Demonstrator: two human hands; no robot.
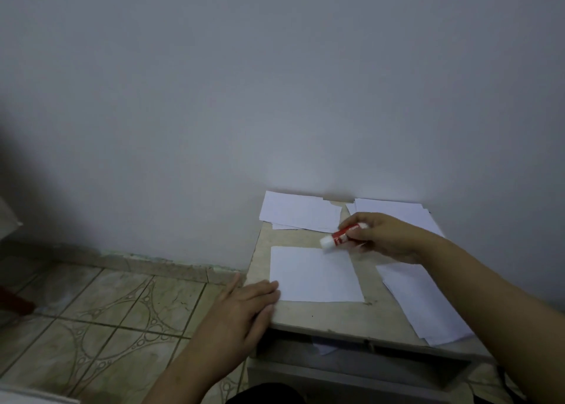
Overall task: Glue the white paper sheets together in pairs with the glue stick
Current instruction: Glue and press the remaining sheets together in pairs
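Since the stick is already in hand, here's how it all lines up:

Right hand (pixel 383 238): fingers curled round the glue stick (pixel 342 236), gripping the red barrel near its back end.
Stick axis: lies low and tilted, white tip pointing left and slightly toward the person, right at the sheet's far right corner. Can't tell if the tip is actually touching paper or just above it.
Sheet (pixel 316 273): flat in the middle of the table (pixel 321 315), just left of and nearer than the gripping hand, so the stroke would run leftward and toward the body, I'd guess.
Left hand (pixel 244 305): fingers straight and flat, tips on the sheet's near left corner, pinning it. It's the opposite corner from the tip, which looks handy for a diagonal swipe.
Spare sheets: loose stacks at far left (pixel 301 212), far right (pixel 400 212) and near right (pixel 428 305), all apart from the middle sheet.
Risk: probably the paper dragging if that corner hold slips.
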